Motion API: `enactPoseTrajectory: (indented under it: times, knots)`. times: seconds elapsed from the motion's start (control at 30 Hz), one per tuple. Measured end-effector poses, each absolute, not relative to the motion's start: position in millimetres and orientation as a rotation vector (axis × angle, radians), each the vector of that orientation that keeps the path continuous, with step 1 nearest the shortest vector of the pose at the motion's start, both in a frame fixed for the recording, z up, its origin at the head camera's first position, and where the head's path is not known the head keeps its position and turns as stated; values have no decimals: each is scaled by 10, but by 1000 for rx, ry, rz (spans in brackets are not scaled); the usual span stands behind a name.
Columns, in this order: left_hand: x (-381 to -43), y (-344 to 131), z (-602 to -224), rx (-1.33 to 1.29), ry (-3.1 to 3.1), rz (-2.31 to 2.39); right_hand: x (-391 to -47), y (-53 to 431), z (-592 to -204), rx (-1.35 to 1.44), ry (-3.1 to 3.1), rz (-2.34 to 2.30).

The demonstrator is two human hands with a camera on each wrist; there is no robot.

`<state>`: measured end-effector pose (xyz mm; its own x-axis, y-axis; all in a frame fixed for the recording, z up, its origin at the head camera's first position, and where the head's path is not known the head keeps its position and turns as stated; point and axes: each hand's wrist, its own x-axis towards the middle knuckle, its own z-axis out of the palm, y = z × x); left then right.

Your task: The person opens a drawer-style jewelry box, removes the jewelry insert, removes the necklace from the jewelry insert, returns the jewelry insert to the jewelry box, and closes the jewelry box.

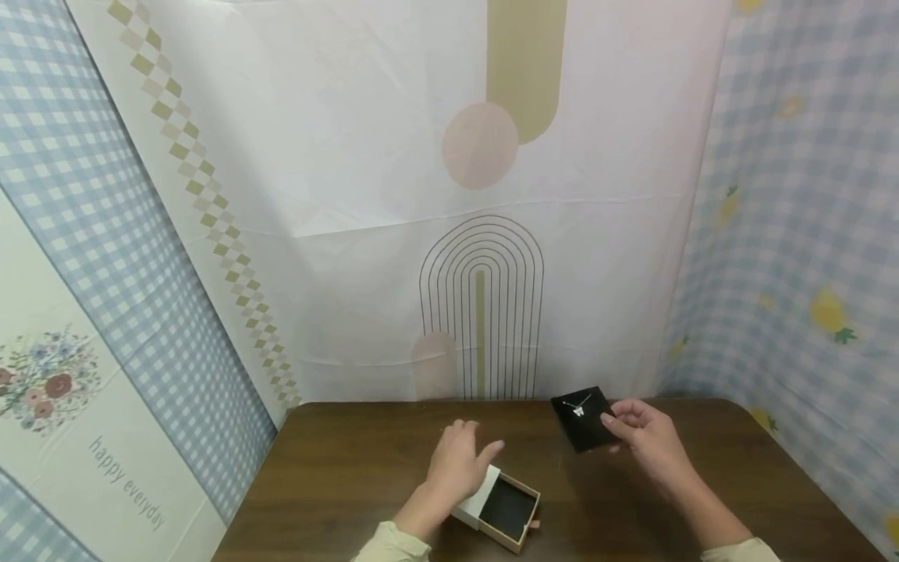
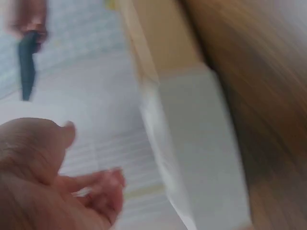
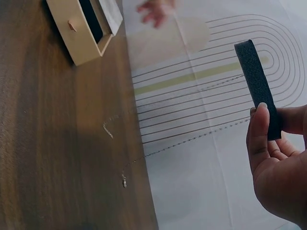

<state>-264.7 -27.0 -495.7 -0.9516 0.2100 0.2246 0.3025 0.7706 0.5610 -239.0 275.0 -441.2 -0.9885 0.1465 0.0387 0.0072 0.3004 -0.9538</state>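
Note:
My right hand (image 1: pixel 653 445) pinches a square black foam jewelry pad (image 1: pixel 584 435) by its right edge, thumb in front. A silver necklace (image 1: pixel 579 411) with a butterfly-shaped pendant is mounted on its face. In the right wrist view the pad (image 3: pixel 259 86) appears edge-on, and two loose ends of the necklace chain (image 3: pixel 192 140) hang from it. My left hand (image 1: pixel 456 464), holding nothing, hovers over a small drawer-style jewelry box (image 1: pixel 511 540) with its fingers loosely extended. The box's tan drawer is pulled partly out of its white sleeve (image 1: pixel 485 493), showing a black interior.
The box lies on a dark brown wooden table (image 1: pixel 337 468). Behind the table hangs a white patterned cloth (image 1: pixel 351 195), with blue checked cloths (image 1: pixel 794 257) at the sides. A small pull tab (image 1: pixel 535 524) sticks out of the drawer's front.

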Motion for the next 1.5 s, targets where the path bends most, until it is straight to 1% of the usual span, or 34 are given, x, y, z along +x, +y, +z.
enactPoseTrajectory:
  times: [0.17, 0.3, 0.43, 0.63, 0.8, 1.23, 1.37, 1.5]
  knots:
    - [-2564, 15, -4816, -531, -2642, -1568, -2389, 2678, -4490, -164, -2435, 1817]
    - [-2528, 203, -4746, -549, -2540, -1921, -2378, 2616, -4507, -157, -2415, 1837]
    - [-2507, 307, -4709, -520, -2419, -2198, -2380, 2568, -4523, -145, -2409, 1843]
    - [-2509, 395, -4705, -480, -2303, -2423, -2384, 2538, -4572, -157, -2426, 1833]
    - [-2509, 423, -4719, -456, -2252, -2484, -2383, 2526, -4592, -153, -2427, 1848]
    - [-2509, 436, -4723, -457, -2250, -2471, -2363, 2557, -4583, -149, -2455, 1818]
    - [-2519, 432, -4720, -468, -2254, -2447, -2346, 2586, -4529, -152, -2500, 1674]
    - [-2518, 414, -4727, -503, -2317, -2349, -2320, 2615, -4464, -122, -2546, 1429]
